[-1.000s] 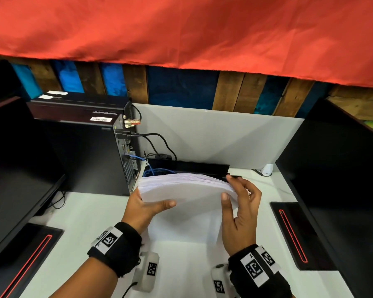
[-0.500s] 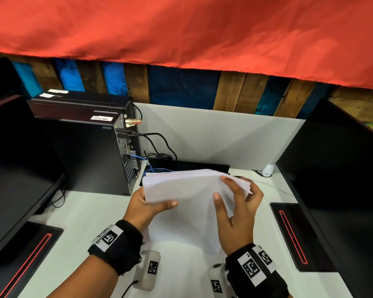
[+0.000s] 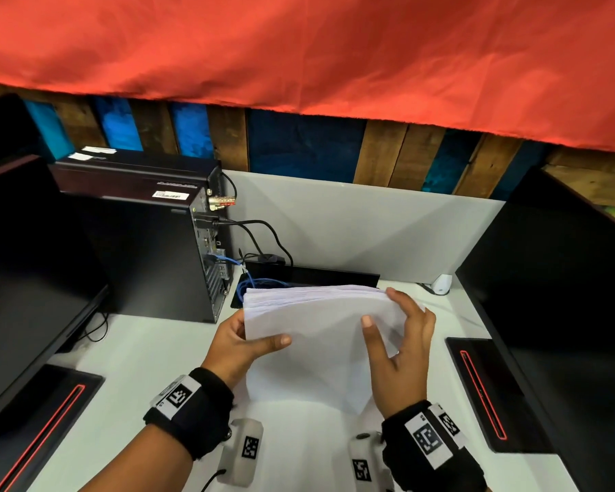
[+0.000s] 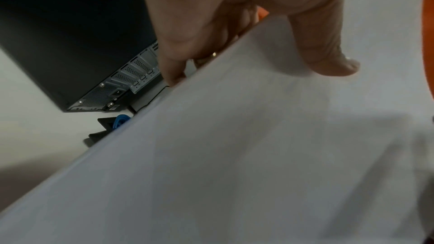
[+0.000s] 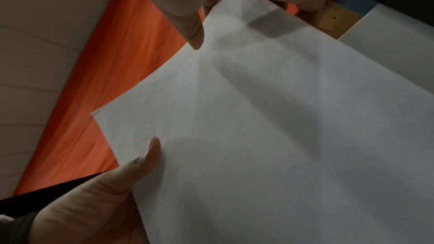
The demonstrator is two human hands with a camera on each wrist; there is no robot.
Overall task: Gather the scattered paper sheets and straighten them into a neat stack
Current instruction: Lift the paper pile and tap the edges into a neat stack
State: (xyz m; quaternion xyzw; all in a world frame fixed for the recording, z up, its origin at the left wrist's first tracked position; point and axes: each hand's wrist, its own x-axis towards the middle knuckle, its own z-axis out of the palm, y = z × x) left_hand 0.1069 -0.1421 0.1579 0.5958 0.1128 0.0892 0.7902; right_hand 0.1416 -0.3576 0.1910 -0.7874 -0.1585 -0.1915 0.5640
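Fingers [image 3: 279,340] of both hands clamped on paper stack [image 3: 316,335], upright on white desk [image 3: 150,353].

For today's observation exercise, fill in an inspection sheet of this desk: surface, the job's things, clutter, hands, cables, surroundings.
Surface: white desk.
Job's things: paper stack held upright, lower edge at the desk, top edges fanned.
Clutter: nothing seen.
Hands: left hand grips the stack's left edge; right hand holds its right side.
Cables: blue cable and black cables behind the computer tower.
Surroundings: monitors either side, red cloth above.
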